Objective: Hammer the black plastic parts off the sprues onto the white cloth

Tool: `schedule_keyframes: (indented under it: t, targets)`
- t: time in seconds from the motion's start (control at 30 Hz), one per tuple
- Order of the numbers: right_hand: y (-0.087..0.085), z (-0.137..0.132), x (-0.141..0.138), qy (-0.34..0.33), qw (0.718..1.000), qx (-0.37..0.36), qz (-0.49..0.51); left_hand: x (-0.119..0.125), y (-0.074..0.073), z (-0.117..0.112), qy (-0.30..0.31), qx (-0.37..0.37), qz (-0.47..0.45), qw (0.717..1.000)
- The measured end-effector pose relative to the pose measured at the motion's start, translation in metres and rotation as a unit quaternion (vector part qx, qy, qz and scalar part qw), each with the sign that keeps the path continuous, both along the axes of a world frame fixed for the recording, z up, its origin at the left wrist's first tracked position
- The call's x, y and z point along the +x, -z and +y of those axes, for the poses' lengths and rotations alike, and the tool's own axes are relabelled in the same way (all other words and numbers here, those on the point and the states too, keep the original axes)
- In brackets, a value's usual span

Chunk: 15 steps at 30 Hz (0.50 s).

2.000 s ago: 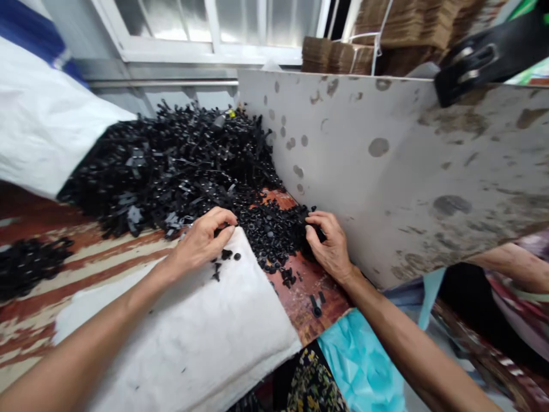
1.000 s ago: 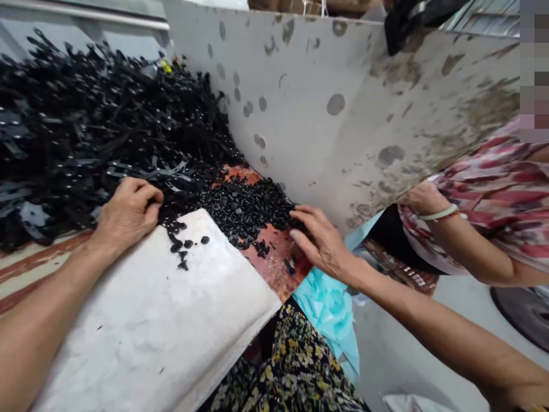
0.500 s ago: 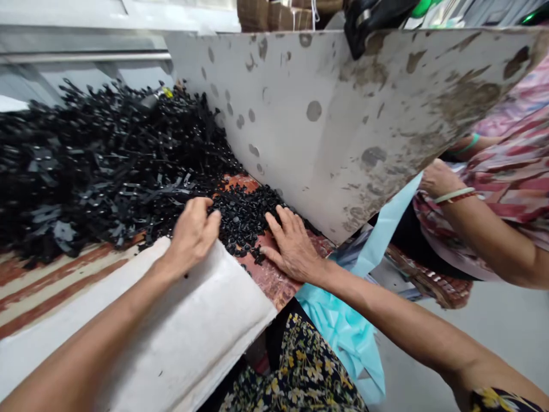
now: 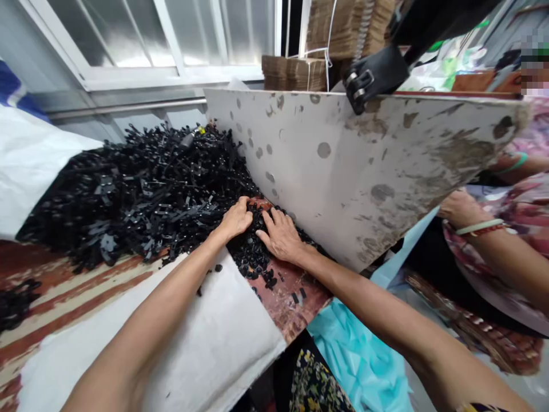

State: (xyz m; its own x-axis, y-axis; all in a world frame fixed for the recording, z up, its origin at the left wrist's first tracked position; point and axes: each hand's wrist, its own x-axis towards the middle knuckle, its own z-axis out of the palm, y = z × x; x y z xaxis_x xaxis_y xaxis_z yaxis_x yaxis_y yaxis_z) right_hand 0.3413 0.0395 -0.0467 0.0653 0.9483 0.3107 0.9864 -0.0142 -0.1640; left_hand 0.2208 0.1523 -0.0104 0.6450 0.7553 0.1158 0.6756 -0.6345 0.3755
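My left hand [image 4: 234,220] and my right hand [image 4: 281,236] rest side by side on a heap of small black round plastic parts [image 4: 253,260] on the worn red table [image 4: 287,300]. The left hand's fingers curl down into the parts; what they hold, if anything, is hidden. The right hand lies flat with fingers spread over the parts. A big pile of longer black plastic strips [image 4: 146,189] rises behind and to the left. A white cloth [image 4: 206,337] lies under my left forearm, with a few stray black parts on it.
A stained grey board [image 4: 355,160] stands upright just right of my hands. A black clamp [image 4: 373,74] grips its top edge. Beyond it another person's arm [image 4: 493,246] with a bracelet reaches in. A white sack [image 4: 34,160] lies at left. Cardboard stacks [image 4: 295,71] and a window sit behind.
Both hands have moved forward and together onto the small round parts. The view has tilted up, showing the window and cardboard again.
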Motion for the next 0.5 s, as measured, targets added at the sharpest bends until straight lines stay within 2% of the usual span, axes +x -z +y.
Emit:
schedule_keyframes:
  t: [0.13, 0.23, 0.37, 0.43, 0.5]
  targets:
    - [0.000, -0.003, 0.003, -0.003, 1.000, -0.009, -0.013, 0.006, -0.004, 0.021, 0.123, -0.030, -0.027, 0.992]
    - [0.002, -0.004, 0.005, -0.001, 1.000, -0.013, -0.021, 0.011, -0.004, 0.025, 0.163, -0.032, -0.035, 0.985]
    - [0.003, -0.003, 0.004, -0.001, 1.000, -0.014, -0.026, 0.014, -0.004, 0.027, 0.130, -0.021, -0.053, 0.990]
    - [0.002, -0.003, 0.004, -0.004, 1.000, -0.012, -0.026, 0.014, -0.007, 0.031, 0.079, -0.014, -0.082, 0.993]
    - [0.002, -0.004, 0.005, -0.008, 1.000, -0.008, -0.024, 0.011, -0.011, 0.035, -0.004, 0.002, -0.133, 0.991]
